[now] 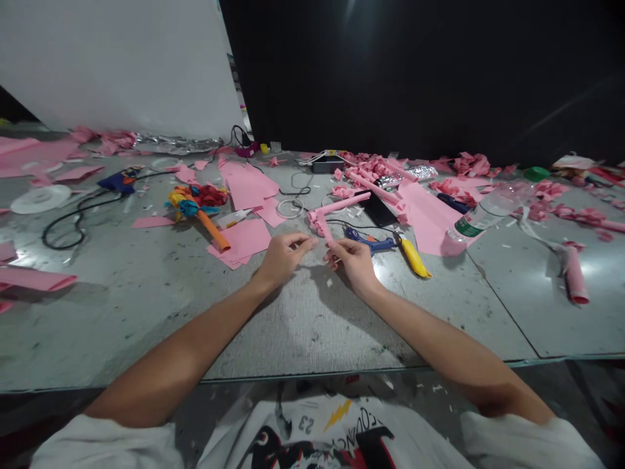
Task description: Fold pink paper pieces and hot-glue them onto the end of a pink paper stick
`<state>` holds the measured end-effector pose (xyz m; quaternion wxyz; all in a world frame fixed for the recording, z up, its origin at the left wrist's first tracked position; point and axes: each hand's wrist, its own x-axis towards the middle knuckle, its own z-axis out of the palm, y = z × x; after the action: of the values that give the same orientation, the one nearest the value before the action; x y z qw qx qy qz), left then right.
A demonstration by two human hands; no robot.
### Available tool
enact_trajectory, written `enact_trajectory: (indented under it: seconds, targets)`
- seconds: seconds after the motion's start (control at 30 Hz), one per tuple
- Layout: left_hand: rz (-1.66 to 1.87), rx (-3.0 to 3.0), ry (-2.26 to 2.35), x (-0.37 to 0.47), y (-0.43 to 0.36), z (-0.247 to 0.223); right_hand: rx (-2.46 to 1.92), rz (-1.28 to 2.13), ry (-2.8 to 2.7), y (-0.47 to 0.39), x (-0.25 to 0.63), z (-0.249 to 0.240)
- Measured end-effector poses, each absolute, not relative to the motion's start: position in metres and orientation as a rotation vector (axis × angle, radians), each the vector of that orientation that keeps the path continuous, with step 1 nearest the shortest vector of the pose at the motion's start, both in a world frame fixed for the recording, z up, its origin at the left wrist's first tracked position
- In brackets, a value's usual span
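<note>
A grey counter (pixel 268 326), littered with paper from its far edge to its middle, spread out before me. A flat pink sheet (pixel 427 218) lay right of center, next to a clear bottle (pixel 491 207) with a green label; I could not make out whether it held any liquid. My left hand (pixel 283 257) and right hand (pixel 359 264) met over the middle of the counter, well in from the front edge. To their left lay a multicolored paper bundle (pixel 195 198) on an orange tube (pixel 213 231). A dark box (pixel 328 165), pale cable across its top, sat near the far edge, its inside hidden. Just beyond my right hand were a blue glue gun (pixel 378 245) and a yellow banana-shaped object (pixel 415 259).

Smallest was the pink strip (pixel 329 231), its near end pinched between my right fingers. My left thumb and forefinger almost met beside it; whether they gripped anything, I could not tell. The step in hand appeared to be fingertip work on that strip, and the next move seemed to call for a light, steady pinch.
</note>
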<state>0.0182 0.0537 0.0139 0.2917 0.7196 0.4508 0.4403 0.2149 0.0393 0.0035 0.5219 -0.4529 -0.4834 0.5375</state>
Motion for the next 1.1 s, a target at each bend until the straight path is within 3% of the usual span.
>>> enact_trajectory:
  seconds: [0.43, 0.83, 1.1]
  targets:
    - [0.722, 2.572, 1.349, 0.052, 0.116, 0.004, -1.136, 1.052, -1.03, 0.051, 0.229, 0.012]
    - [0.785, 2.532, 1.275, -0.007, 0.06, -0.006, -1.213, 0.999, -1.258, 0.052, 0.229, 0.008]
    - [0.92, 2.368, 1.191, -0.017, 0.064, -0.011, -1.356, 0.577, -1.611, 0.049, 0.235, 0.005]
